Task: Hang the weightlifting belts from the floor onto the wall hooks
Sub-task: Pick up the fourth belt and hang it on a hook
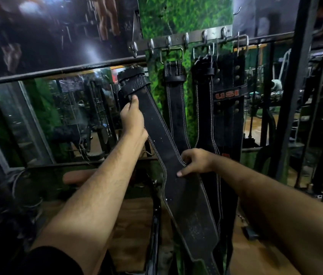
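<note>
The black belt (168, 147) slants across the front of the green wall panel, buckle end raised toward the hook rail (178, 41) but below it and not yet on a hook. The left hand (132, 118) is closed round the narrow strap just under the buckle, apparently to steer it to a free hook (151, 45), while the right hand (195, 162) pinches the wider middle, probably to carry the weight and stop any swinging. Beside it on the right, three hung belts (176, 108) dangle by their buckles, leaving the leftmost hooks bare.

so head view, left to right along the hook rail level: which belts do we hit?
held belt, raised by left hand and right hand → white-stitched hung belt → dark belt on double buckle → USI belt
</note>
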A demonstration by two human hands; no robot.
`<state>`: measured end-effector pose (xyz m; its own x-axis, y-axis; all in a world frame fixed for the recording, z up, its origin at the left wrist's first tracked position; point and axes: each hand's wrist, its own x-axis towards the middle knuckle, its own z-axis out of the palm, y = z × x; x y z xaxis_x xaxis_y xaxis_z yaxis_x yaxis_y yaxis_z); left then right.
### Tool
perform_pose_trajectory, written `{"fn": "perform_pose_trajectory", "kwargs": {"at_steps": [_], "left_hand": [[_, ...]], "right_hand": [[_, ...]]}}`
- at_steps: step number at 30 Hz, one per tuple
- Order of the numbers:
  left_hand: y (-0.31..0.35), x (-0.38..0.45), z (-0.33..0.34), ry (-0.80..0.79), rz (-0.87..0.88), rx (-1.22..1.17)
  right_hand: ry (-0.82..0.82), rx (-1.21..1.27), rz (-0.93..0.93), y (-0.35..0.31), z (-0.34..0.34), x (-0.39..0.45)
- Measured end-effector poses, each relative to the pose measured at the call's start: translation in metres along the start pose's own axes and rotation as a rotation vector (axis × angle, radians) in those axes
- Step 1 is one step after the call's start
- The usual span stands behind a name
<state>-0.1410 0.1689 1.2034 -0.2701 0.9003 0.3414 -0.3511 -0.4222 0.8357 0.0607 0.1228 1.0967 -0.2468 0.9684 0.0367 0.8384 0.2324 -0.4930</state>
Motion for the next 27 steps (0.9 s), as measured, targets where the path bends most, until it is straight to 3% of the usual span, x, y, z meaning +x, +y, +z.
{"fn": "perform_pose_trajectory", "kwargs": {"at_steps": [5,10,13,19,23,27], "left_hand": [[0.005,-0.011,0.01,-0.044,0.159,0.106],[-0.002,-0.02,0.013,-0.124,0.201,0.161],[-0.009,-0.023,0.013,-0.182,0.19,0.222],[0.002,-0.023,-0.003,-0.277,0.135,0.223],[0.042,0.005,-0.008,-0.278,0.157,0.141],[0.061,0.028,0.009,-0.247,0.122,0.278]], "right_hand": [[0.263,0.772,-0.227,-0.048,-0.049,-0.004],[0.466,1.137,-0.232,-0.072,-0.083,0.006],[0.486,1.143,-0.246,-0.091,-0.096,0.012],[0.658,0.929,-0.281,-0.112,-0.098,0.027],[0.599,0.968,-0.299,-0.121,-0.095,0.039],[0.533,1.005,-0.33,-0.135,-0.095,0.055]]}}
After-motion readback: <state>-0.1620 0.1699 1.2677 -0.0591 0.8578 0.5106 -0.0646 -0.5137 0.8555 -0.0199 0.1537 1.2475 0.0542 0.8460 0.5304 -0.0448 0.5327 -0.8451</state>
